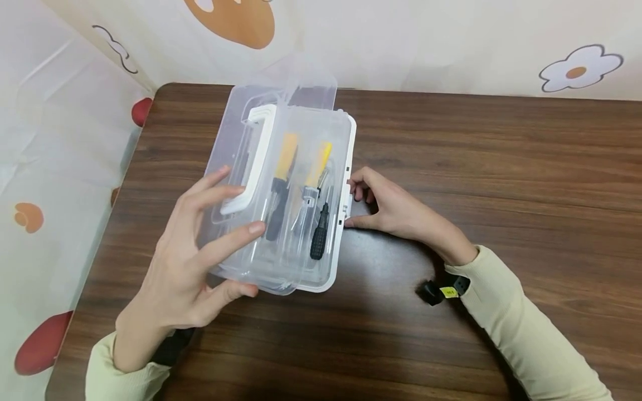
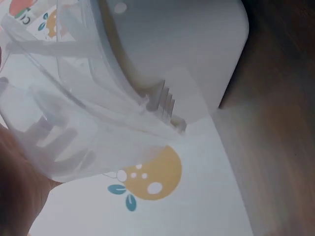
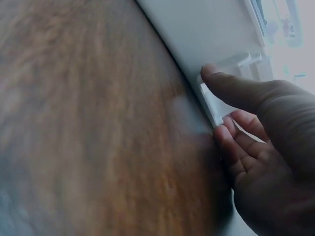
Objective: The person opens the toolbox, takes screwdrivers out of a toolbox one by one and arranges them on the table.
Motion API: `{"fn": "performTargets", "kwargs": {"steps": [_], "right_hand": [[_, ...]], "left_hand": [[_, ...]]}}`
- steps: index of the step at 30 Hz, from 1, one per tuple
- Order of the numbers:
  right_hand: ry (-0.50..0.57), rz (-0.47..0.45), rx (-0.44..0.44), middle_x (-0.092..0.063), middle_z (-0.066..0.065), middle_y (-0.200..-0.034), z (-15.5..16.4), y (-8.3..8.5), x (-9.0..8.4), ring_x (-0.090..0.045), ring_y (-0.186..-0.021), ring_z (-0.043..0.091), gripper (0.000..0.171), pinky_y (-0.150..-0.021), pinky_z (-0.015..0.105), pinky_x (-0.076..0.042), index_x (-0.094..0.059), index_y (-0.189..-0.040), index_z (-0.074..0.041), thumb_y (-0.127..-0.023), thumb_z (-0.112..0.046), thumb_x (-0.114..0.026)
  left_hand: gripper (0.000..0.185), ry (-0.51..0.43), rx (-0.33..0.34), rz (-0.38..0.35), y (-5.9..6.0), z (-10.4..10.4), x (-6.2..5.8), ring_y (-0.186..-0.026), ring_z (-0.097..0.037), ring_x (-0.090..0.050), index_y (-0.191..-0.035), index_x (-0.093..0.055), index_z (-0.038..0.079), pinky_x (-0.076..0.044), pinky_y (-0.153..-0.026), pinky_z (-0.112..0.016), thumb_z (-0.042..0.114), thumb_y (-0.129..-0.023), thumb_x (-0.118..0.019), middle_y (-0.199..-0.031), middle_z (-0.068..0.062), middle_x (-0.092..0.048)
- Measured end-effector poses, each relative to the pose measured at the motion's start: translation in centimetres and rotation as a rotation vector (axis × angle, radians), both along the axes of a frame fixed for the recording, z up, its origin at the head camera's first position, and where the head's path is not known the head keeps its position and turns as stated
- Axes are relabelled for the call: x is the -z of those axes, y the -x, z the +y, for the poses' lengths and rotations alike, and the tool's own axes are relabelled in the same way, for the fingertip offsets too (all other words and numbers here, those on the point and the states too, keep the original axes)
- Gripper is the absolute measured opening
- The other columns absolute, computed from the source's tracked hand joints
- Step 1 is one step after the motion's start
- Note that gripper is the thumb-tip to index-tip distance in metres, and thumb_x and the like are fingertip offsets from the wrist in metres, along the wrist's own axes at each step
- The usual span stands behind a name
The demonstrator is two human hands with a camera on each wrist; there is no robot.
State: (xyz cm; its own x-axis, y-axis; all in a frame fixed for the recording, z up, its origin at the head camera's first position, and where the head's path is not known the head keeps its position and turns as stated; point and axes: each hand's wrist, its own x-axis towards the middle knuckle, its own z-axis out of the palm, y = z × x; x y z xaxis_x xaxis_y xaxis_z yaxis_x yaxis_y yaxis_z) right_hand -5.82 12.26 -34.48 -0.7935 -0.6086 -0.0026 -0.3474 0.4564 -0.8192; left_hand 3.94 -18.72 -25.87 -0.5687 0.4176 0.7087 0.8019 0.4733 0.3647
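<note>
The box [image 1: 296, 260] is seen from above near head-frame centre, and closely, high in both wrist frames.

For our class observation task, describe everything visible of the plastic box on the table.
The plastic box has a whitish base and a clear lid, which appears partly raised, with a white handle. A white latch is on the box's right side. It sits askew on the wood-grain table, holding tools with yellow and black parts. The person's left grip touches the lid, fingers spread; the right grip pinches the latch.
</note>
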Motion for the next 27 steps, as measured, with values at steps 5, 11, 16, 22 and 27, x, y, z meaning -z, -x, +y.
{"fn": "performTargets", "kwargs": {"steps": [5,11,16,22,27], "right_hand": [[-0.016,-0.037,-0.033,-0.061,0.008,-0.108,0.3,0.1,-0.7,-0.058,-0.098,0.019,0.059,-0.089,0.034,-0.047,-0.052,-0.125,-0.006,-0.082,-0.015,-0.091],[0.033,-0.152,-0.050,-0.059,0.016,-0.127,0.7,0.1,-1.9,-0.061,-0.115,0.027,0.074,-0.102,0.043,-0.053,-0.040,-0.144,-0.002,-0.086,-0.008,-0.086],[0.087,-0.223,-0.024,-0.045,0.016,-0.151,0.7,0.3,-2.9,-0.053,-0.134,0.030,0.082,-0.113,0.046,-0.049,-0.024,-0.158,-0.004,-0.095,-0.008,-0.077],[0.131,-0.304,0.061,-0.039,0.012,-0.162,0.2,0.7,-3.7,-0.049,-0.146,0.031,0.063,-0.119,0.052,-0.043,-0.024,-0.161,-0.009,-0.108,-0.019,-0.057],[0.197,-0.396,0.182,-0.042,0.014,-0.160,-0.9,1.1,-3.9,-0.054,-0.141,0.032,0.061,-0.117,0.050,-0.044,-0.028,-0.158,-0.008,-0.107,-0.021,-0.059]], "left_hand": [[0.053,-0.068,0.020,-0.017,0.3,-0.1,0.2,-0.139,-0.051,-0.048,-0.123,-0.073,0.016,-0.034,-0.119,-0.060,0.061,-0.102,-0.055,-0.126,-0.035,-0.054],[0.054,-0.169,0.026,-0.081,0.5,-0.5,0.2,-0.138,-0.050,-0.046,-0.120,-0.072,0.012,-0.036,-0.118,-0.055,0.060,-0.100,-0.058,-0.128,-0.036,-0.051],[0.051,-0.320,0.072,-0.150,0.9,-1.0,0.6,-0.140,-0.048,-0.043,-0.120,-0.066,0.007,-0.038,-0.119,-0.049,0.053,-0.099,-0.064,-0.133,-0.032,-0.047],[0.048,-0.604,0.144,-0.186,1.1,-1.6,1.2,-0.138,-0.041,-0.046,-0.118,-0.056,-0.001,-0.047,-0.107,-0.032,0.037,-0.094,-0.073,-0.137,-0.029,-0.047],[0.053,-0.846,0.213,-0.244,0.9,-1.2,0.8,-0.120,-0.026,-0.057,-0.123,-0.045,0.000,-0.046,-0.097,-0.024,0.029,-0.090,-0.076,-0.137,-0.022,-0.048]]}}
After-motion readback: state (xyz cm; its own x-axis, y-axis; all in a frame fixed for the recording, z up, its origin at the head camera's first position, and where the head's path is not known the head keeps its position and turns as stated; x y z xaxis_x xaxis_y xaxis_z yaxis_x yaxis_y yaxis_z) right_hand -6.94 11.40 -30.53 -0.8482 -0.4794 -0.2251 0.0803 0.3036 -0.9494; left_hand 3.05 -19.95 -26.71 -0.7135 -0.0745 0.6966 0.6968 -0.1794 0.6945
